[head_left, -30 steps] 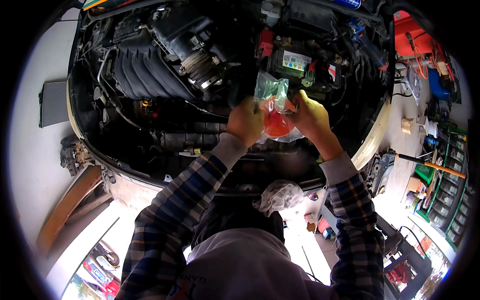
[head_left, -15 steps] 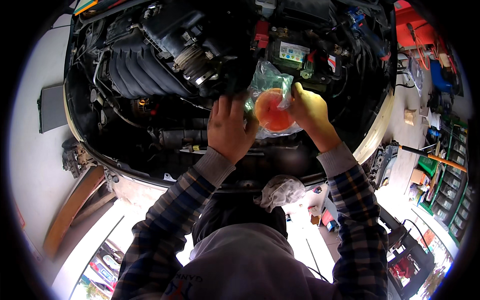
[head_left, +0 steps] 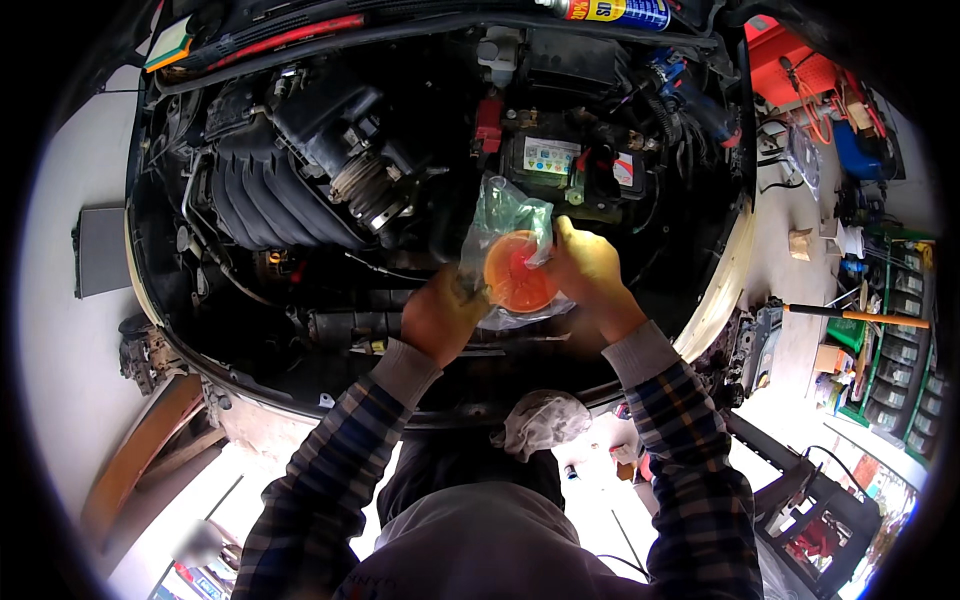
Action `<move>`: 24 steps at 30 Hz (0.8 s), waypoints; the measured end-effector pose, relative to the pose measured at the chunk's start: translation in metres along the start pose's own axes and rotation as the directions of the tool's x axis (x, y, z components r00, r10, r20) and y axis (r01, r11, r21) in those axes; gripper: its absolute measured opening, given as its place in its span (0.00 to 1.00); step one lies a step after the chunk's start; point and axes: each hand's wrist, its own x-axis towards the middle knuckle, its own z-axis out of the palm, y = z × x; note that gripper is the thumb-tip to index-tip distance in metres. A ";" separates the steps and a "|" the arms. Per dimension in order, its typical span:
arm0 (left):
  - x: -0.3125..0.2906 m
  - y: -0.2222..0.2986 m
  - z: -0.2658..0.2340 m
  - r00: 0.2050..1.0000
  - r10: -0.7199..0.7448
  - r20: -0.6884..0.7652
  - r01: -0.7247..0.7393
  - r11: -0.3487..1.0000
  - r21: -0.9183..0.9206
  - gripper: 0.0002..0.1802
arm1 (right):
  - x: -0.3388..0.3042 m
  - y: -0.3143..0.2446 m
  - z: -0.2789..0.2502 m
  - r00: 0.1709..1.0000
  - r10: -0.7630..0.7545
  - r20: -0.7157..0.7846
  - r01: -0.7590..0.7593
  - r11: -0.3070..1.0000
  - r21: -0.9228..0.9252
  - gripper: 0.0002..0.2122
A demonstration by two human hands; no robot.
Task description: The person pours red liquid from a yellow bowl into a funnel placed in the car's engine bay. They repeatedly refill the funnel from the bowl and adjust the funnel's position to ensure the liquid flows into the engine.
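A clear plastic bag (head_left: pixel 503 205) with a round orange-red thing (head_left: pixel 522 280) inside is held up over the open engine bay. My left hand (head_left: pixel 440 312) is closed on the bag's left edge, its fingertips partly hidden. On the other side, my right hand (head_left: pixel 592 278) grips the bag's right edge, thumb side uppermost. What kind of thing the orange-red disc is, I cannot tell. Just beyond the bag sits the car battery (head_left: pixel 545 160) with its label. The ribbed black intake manifold (head_left: pixel 270 195) lies to the left of my left hand.
A blue cordless drill (head_left: pixel 700 108) rests at the bay's far right. Along the far edge lie a spray can (head_left: pixel 620 12) and a red bar-shaped tool (head_left: pixel 290 40). A crumpled whitish cloth (head_left: pixel 541 422) hangs by the front edge. Shelves with bins (head_left: pixel 895 345) stand at right.
The view has shifted, showing more of the bay's far edge. My left hand has turned and closed more on the bag. The right hand keeps its grip.
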 end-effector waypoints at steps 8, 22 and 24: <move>0.021 -0.006 0.020 0.977 0.103 -0.189 -0.077 0.988 0.136 0.20 | -0.007 0.013 -0.014 0.993 0.059 0.107 -0.085 0.961 0.261 0.29; 0.017 -0.001 0.017 0.989 0.013 -0.145 -0.010 1.000 0.024 0.19 | 0.102 0.164 -0.197 0.789 -0.007 -0.614 -0.266 0.897 -0.353 0.28; 0.016 -0.005 0.016 0.987 0.010 -0.160 -0.007 1.000 0.017 0.20 | 0.140 0.169 -0.198 0.887 0.070 -0.457 -0.337 0.775 -0.535 0.33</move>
